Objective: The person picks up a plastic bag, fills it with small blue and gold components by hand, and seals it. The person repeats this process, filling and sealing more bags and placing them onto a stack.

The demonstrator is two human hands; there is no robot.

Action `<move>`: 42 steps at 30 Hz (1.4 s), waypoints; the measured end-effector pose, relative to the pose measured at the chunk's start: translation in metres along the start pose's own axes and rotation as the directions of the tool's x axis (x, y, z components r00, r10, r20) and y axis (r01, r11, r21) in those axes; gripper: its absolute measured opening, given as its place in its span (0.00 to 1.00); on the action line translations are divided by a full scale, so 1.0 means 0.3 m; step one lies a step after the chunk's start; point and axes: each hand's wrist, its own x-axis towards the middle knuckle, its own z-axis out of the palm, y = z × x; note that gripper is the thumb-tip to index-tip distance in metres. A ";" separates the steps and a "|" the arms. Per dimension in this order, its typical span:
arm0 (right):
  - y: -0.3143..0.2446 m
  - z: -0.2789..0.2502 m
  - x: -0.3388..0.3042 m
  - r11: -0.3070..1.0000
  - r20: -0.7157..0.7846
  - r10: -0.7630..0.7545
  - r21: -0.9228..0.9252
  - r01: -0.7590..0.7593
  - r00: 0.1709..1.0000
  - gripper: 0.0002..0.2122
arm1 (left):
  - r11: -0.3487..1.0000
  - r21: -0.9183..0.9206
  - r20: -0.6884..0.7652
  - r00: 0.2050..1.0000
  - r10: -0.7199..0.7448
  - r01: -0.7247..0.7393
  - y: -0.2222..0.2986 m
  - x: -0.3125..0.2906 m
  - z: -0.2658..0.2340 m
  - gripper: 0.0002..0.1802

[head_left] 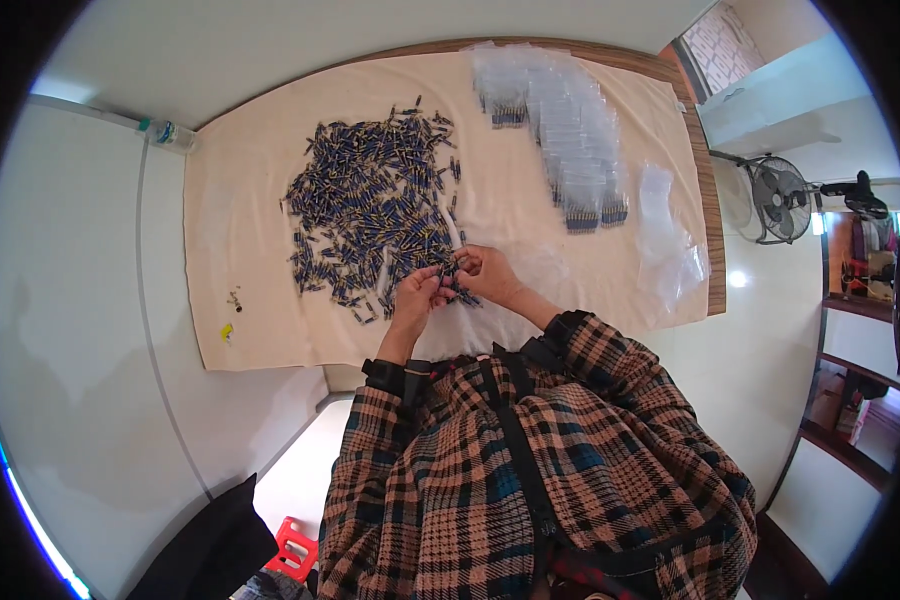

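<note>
A wide heap of small dark blue pieces with gold-coloured tips [370, 190] covers the left-middle of the cloth; their exact kind is too small to make out. At the heap's near right edge, my left hand [416, 298] is closed, its thumb and fingertips pinching some of these pieces. Just to its right and slightly farther off, my right hand [487, 274] has its fingers bent together over pieces as well. Both sets of fingertips nearly meet. Beneath and beside my right hand lies thin clear plastic [540, 265].
Filled clear bags [575, 130] overlap in a row at the far right, blue pieces at their ends. Loose clear bags [670, 240] lie nearer the right edge. A yellow item [227, 333] rests at the left. A fan [778, 198] stands beyond the table; a red stool [292, 548] is below.
</note>
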 end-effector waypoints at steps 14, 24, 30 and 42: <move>-0.094 -0.008 -0.024 0.905 0.060 -0.261 -0.333 0.265 0.964 0.05 | 0.871 0.491 0.052 0.999 0.004 -0.029 0.068 -0.014 0.083 0.10; -0.083 -0.029 -0.062 0.906 0.104 -0.259 -0.318 0.279 0.960 0.03 | 0.979 0.120 0.065 0.983 -0.174 0.165 0.082 -0.010 0.107 0.14; -0.063 -0.045 -0.070 0.529 0.315 -0.264 -0.743 0.410 0.912 0.03 | 0.952 0.197 0.030 0.969 -0.243 0.233 0.105 -0.027 0.164 0.20; -0.113 -0.113 -0.138 0.734 0.030 -0.430 -0.571 0.368 0.902 0.05 | 0.972 0.142 0.121 0.972 -0.204 0.186 0.149 -0.059 0.234 0.21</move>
